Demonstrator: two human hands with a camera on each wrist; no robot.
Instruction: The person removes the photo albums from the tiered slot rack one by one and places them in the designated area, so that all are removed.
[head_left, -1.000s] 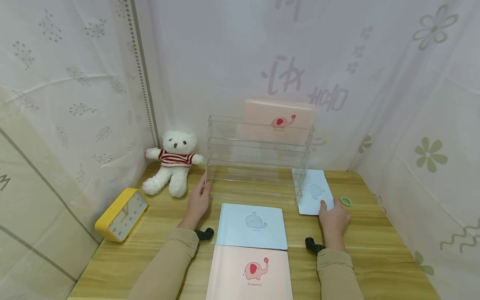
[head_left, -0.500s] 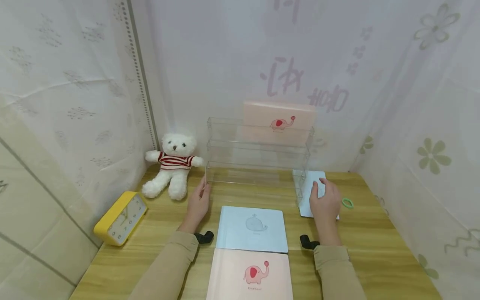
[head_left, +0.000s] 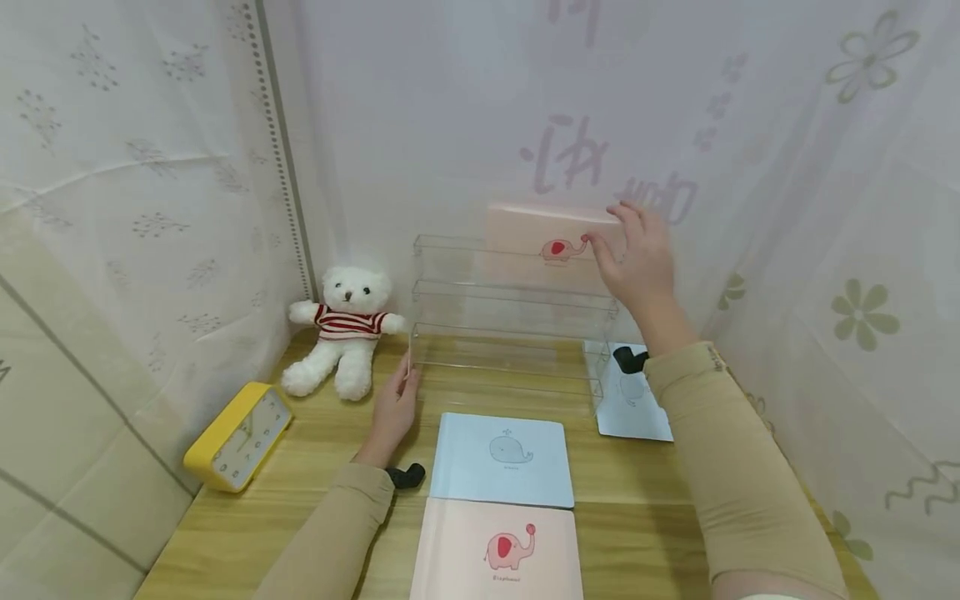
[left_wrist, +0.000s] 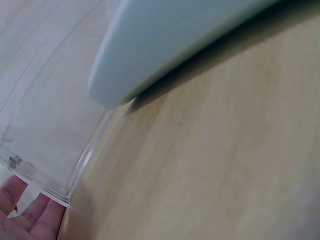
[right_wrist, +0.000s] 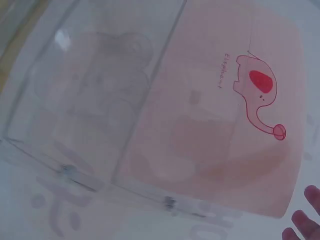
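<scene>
A clear tiered display rack (head_left: 517,321) stands on the table. My left hand (head_left: 393,415) pinches its left side panel near the base; in the left wrist view the fingers (left_wrist: 41,220) lie at that panel's lower corner. A pink elephant booklet (head_left: 521,229) stands in the rack's top tier at the right. Beside its right edge is my right hand (head_left: 639,257), fingers spread and holding nothing. The right wrist view has the fingertips (right_wrist: 302,223) apart from the booklet's corner. Lying before the rack are a blue whale booklet (head_left: 468,458) and another pink elephant booklet (head_left: 457,550).
A second blue whale booklet (head_left: 630,421) lies at the rack's right, partly hidden by my right sleeve and the black wrist mount (head_left: 630,360). To the left sit a white teddy bear (head_left: 348,321) and a yellow clock (head_left: 238,437). Patterned curtains (head_left: 420,108) surround the table.
My right hand has left the blue whale booklet on the right and risen to the pink booklet in the top tier. The left hand has stayed at the rack's side.
</scene>
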